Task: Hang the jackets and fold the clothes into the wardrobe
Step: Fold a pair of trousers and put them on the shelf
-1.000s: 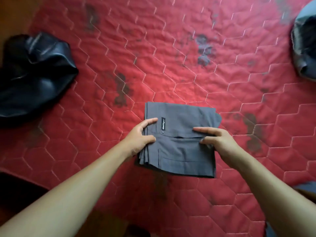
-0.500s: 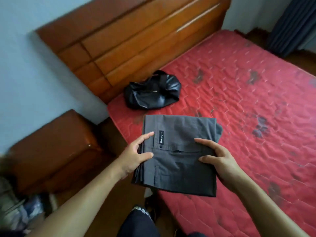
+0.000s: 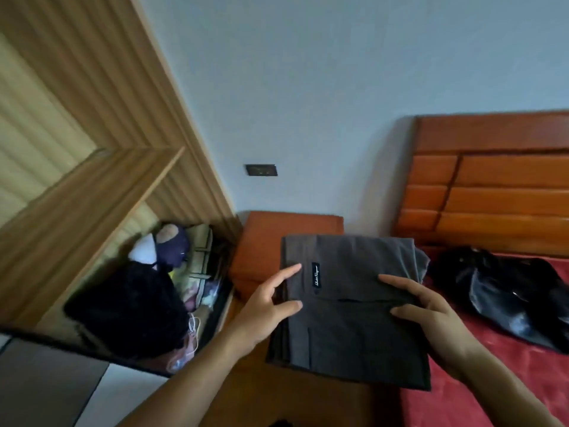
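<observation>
I hold folded grey trousers (image 3: 351, 322) with a small black label, off the bed and in front of me. My left hand (image 3: 264, 309) grips their left edge, thumb on top. My right hand (image 3: 431, 318) grips the right edge, fingers on top. The wooden wardrobe (image 3: 101, 167) stands open at the left, with a bare upper shelf and a lower compartment holding a dark garment (image 3: 129, 306) and mixed clothes (image 3: 191, 260). A black leather jacket (image 3: 508, 294) lies crumpled on the red mattress (image 3: 523, 377) at the right.
An orange-brown bedside cabinet (image 3: 271, 241) stands between the wardrobe and the wooden headboard (image 3: 492, 180). A dark wall socket (image 3: 261, 170) sits on the pale blue wall. A dark wardrobe door edge (image 3: 40, 380) shows at the lower left.
I lifted the folded trousers off the mattress and turned left; the view swung from the bed toward the open wardrobe. Both hands kept their grip.
</observation>
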Demonstrator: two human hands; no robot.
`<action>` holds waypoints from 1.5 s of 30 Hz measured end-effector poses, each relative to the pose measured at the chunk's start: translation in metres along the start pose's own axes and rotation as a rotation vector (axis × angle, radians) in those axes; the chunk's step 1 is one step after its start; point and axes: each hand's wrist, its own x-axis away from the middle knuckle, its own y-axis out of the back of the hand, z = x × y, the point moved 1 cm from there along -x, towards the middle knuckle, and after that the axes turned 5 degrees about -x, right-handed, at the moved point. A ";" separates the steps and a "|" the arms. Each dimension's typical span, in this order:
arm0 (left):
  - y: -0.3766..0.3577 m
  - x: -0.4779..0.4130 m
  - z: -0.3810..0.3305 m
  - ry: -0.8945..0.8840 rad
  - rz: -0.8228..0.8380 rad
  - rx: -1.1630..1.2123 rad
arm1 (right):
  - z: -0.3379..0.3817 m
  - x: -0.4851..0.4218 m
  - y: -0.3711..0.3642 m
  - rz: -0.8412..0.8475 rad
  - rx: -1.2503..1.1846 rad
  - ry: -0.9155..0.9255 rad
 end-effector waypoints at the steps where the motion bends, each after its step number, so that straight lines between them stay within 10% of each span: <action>1: 0.026 -0.001 0.007 0.006 -0.045 0.015 | 0.006 -0.020 -0.026 0.041 0.020 0.001; 24: 0.275 0.027 0.091 0.281 -1.079 0.473 | 0.060 -0.316 -0.432 1.106 0.443 -0.237; 45: 0.523 -0.018 0.236 0.578 -1.496 0.307 | -0.031 -0.437 -0.773 1.195 0.718 -0.152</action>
